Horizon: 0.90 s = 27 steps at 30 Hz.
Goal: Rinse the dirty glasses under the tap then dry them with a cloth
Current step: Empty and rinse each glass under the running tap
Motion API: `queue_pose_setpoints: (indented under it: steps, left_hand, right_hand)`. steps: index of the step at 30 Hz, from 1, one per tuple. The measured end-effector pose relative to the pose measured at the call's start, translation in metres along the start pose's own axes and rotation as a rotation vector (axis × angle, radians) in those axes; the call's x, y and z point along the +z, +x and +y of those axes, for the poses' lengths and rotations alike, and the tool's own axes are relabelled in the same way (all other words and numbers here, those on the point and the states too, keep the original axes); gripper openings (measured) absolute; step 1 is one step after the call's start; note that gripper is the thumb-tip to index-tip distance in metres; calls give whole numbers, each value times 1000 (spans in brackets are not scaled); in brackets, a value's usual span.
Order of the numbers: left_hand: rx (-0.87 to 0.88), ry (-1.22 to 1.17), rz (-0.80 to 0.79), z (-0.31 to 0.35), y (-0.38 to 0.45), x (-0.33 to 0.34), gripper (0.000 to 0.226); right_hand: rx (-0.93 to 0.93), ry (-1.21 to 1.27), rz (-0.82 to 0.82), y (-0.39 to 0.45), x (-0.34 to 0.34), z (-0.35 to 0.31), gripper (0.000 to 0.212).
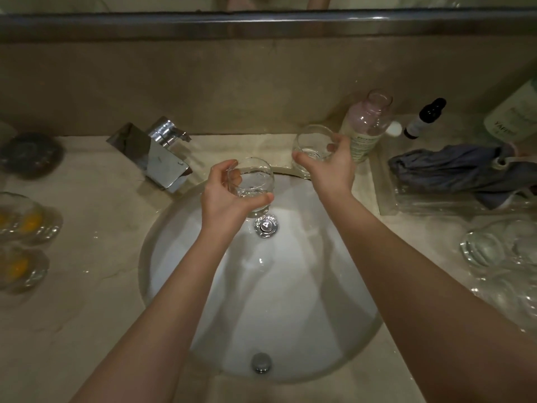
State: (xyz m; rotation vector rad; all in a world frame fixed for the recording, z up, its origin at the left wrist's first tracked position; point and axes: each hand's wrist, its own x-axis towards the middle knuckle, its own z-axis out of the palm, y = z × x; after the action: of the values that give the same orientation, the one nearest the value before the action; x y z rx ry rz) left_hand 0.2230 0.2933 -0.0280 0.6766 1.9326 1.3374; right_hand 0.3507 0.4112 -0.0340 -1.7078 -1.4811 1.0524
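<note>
The left hand (229,193) is curling its fingers around a glass (254,184) over the sink (174,242), the right hand (328,164) is gripping another glass (312,141) at the desk's edge; rinsing seems underway, needing the tap (162,158) next.

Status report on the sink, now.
Left hand grips a glass over the basin. Right hand grips second glass by the rim. Nothing blocking.

On my feed, a clear bottle (366,126) with a green-printed label is standing at the upper right of the bench (87,286), a small dark dropper bottle (424,119) sitting just to its right. Glass dishes with something yellow (21,225) are resting at the left edge, a dark round object (29,154) lying above them.
</note>
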Motion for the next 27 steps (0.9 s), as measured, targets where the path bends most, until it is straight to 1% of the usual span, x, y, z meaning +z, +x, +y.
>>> queue_pose_setpoints:
  steps: [2, 4, 13, 16, 19, 23, 27]
  left_hand:
    - [16, -19, -19, 3, -7, -3, 83]
    - [37, -16, -47, 6, -15, -5, 79]
    - [121, 41, -236, 20, -82, -2, 82]
    - [146, 55, -289, 22, -110, -2, 84]
    - [175, 102, -374, 22, -141, 2, 81]
    - [203, 162, -469, 20, -177, 21, 83]
    - [259, 231, -501, 21, -208, 57, 80]
  right_hand:
    - [6, 48, 34, -15, -11, 2, 77]
    - [5, 45, 42, -33, -25, 4, 77]
    - [72, 40, 140, -130, -101, 32, 81]
    - [55, 1, 191, -161, -127, 50, 79]
    - [64, -7, 231, -192, -155, 72, 79]
    - [92, -21, 289, -221, -197, 99, 76]
    - [91, -76, 313, -227, -240, 119, 72]
